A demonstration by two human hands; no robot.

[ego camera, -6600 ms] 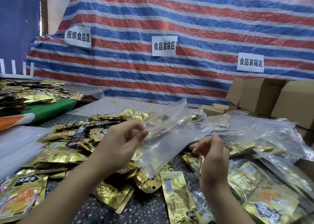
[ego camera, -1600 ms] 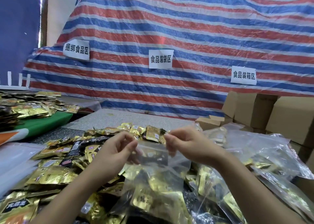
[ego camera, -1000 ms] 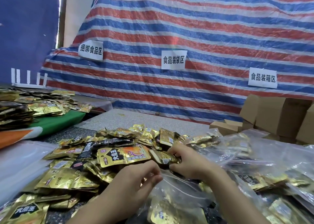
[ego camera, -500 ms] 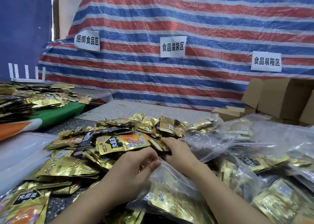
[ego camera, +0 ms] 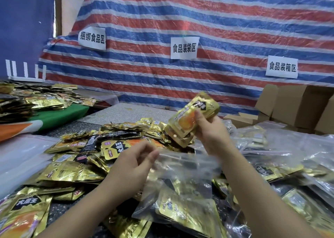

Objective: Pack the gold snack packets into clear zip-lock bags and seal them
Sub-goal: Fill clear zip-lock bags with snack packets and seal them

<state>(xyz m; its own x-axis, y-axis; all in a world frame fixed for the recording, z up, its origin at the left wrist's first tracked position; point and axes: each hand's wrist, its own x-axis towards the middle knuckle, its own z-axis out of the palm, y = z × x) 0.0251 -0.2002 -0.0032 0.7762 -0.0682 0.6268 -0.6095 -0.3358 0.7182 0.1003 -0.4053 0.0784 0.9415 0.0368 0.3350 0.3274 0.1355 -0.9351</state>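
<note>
At a speckled desk (ego camera: 126, 111) before striped tarpaulin (ego camera: 198, 20), the right hand (ego camera: 211, 131) grips gold foil snack packets (ego camera: 191, 118); the left hand (ego camera: 133, 158) pinches a clear zip-lock bag (ego camera: 188, 167) open, likely for loading next.

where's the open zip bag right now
In the head view it is low and centre: the left hand pinches the zip bag at its mouth, below the packets in the right hand.

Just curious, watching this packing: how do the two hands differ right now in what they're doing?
The right hand is raised above the pile and grips a small bunch of gold snack packets; the left hand sits lower and pinches the mouth edge of the clear zip-lock bag, which already has packets inside. Both are bare.
</note>
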